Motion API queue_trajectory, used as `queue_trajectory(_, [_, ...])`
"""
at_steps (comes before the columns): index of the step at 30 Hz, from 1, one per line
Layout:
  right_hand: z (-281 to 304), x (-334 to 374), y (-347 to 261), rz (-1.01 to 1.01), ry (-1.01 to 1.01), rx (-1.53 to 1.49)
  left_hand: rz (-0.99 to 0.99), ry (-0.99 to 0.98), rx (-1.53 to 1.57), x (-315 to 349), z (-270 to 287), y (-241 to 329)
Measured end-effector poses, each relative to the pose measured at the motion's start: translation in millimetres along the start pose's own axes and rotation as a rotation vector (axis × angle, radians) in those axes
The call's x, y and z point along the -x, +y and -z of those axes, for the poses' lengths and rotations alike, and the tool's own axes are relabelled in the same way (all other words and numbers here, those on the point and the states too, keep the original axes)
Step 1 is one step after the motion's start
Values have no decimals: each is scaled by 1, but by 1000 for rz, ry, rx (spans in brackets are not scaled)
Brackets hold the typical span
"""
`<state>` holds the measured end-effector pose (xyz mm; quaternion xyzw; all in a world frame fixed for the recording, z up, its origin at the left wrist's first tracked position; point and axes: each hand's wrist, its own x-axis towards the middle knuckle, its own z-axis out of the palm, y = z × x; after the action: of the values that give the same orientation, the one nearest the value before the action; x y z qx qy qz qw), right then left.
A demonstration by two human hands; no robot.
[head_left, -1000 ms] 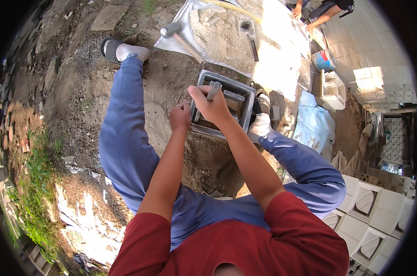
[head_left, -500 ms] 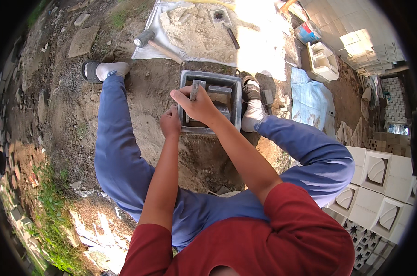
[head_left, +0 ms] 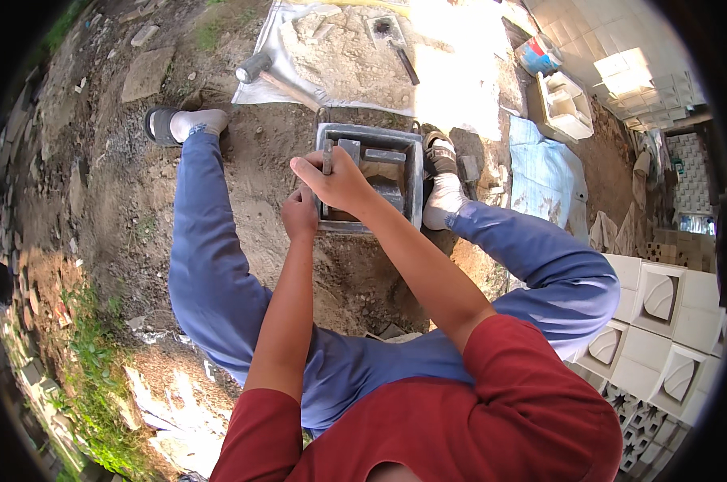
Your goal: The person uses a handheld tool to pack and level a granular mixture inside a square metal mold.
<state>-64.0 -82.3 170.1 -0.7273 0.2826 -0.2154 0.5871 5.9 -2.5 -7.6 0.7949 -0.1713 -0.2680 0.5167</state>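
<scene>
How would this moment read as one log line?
right hand: grips upright metal bar | left hand: on metal mould edge | mallet: on sheet behind

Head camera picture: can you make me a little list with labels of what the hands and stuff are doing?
Place: bare dirt ground outdoors
Right hand: gripping a thin metal tool, upright, over the mould
Left hand: at the near left edge of the mould
Mould: square grey metal frame on the ground between the feet
Behind: mallet on a pale sheet
Right side: white patterned blocks
</scene>
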Motion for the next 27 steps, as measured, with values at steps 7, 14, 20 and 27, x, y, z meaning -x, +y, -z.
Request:
queue_trajectory(7, [-4,-3,-4,-26,-35,28,39,22,-104,0,11,7])
queue_trajectory(14, [4,-11,10,-32,82,-84,111,43,-212,2,12,17])
queue_trajectory(20, [6,-13,16,-13,-27,28,320,12,-284,3,-5,14])
queue_trajectory(27, [-11,-16,17,29,166,-36,509,311,60,-5,-19,-7])
